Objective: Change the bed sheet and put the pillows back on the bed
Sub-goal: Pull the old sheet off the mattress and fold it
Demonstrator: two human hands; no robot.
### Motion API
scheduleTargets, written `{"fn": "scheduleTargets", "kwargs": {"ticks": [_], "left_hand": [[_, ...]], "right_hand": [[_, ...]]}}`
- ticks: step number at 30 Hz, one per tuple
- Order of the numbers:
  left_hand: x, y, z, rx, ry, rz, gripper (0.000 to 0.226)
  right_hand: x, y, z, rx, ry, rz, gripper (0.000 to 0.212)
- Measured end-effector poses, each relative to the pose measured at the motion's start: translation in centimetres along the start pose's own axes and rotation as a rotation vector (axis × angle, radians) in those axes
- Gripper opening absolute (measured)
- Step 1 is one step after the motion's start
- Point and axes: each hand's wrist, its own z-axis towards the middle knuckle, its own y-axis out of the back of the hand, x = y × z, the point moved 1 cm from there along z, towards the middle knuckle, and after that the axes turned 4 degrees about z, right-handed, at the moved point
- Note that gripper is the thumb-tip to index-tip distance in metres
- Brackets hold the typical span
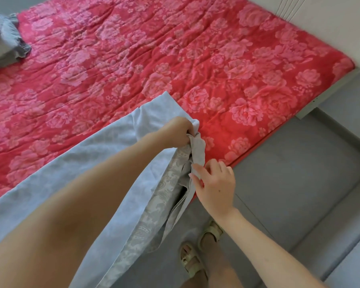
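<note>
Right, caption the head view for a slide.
Left hand grips the grey sheet over a red floral quilt; right hand touches it.

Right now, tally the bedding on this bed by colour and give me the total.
Red: 1, the red floral quilted mattress cover.
Grey: 2, the pale grey bed sheet gripped by the left hand, and the darker grey ruffle-edged pillow at the bed's far left.
Total: 3
</note>
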Motion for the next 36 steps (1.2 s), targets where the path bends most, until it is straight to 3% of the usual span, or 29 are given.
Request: {"fn": "scheduleTargets", "kwargs": {"ticks": [5, 9, 12, 16, 20, 22, 25, 29, 31, 34, 36], "left_hand": [[-1.5, -0.1, 0.6, 0.03, -0.055, 0.028, 0.024], [-1.8, -0.1, 0.3, 0.027, -0.056, 0.031, 0.023], [-2.3, 0.0, -0.7, -0.025, -0.046, -0.007, 0.017], [-4.4, -0.3, -4.3, -0.133, -0.057, -0.058, 0.011], [-7.0, -1.6, -8.1, -0.29, -0.035, -0.14, 0.008], [-7.7, -2.2, -9.9, -0.387, 0.098, -0.305, 0.014], [-8.2, -3.3, -12.7, -0.38, 0.214, -0.54, 0.017], [-7.6, -3.4, -15.3, -0.309, 0.088, -0.513, 0.036], [-6.7, -2.7, -15.9, -0.356, 0.088, -0.418, 0.045], [-4.9, -1.8, -17.0, -0.439, 0.141, -0.371, 0.041], [-3.3, -1.8, -17.6, -0.419, 0.138, -0.339, 0.032]], "right_hand": [[0.4, -2.9, 1.3, 0.044, -0.109, -0.24, 0.023], [-0.2, -3.2, 2.6, 0.048, -0.197, -0.25, 0.023], [-1.2, -0.8, 1.5, -0.065, -0.202, -0.084, 0.009], [-2.2, 3.4, 0.2, -0.095, -0.502, 0.323, 0.007], [-1.1, 5.5, 1.0, 0.01, -0.688, 0.713, 0.02], [-0.3, 6.5, 0.9, 0.051, -0.731, 0.812, 0.021], [1.0, 7.5, 0.4, 0.17, -0.735, 0.866, 0.016], [3.2, 8.5, 1.3, 0.273, -0.723, 0.927, 0.019], [4.6, 8.8, 2.3, 0.375, -0.702, 0.968, 0.021], [6.6, 9.2, 4.2, 0.602, -0.737, 1.113, 0.005], [6.7, 8.6, 6.0, 0.615, -0.899, 1.16, 0.01]]}}
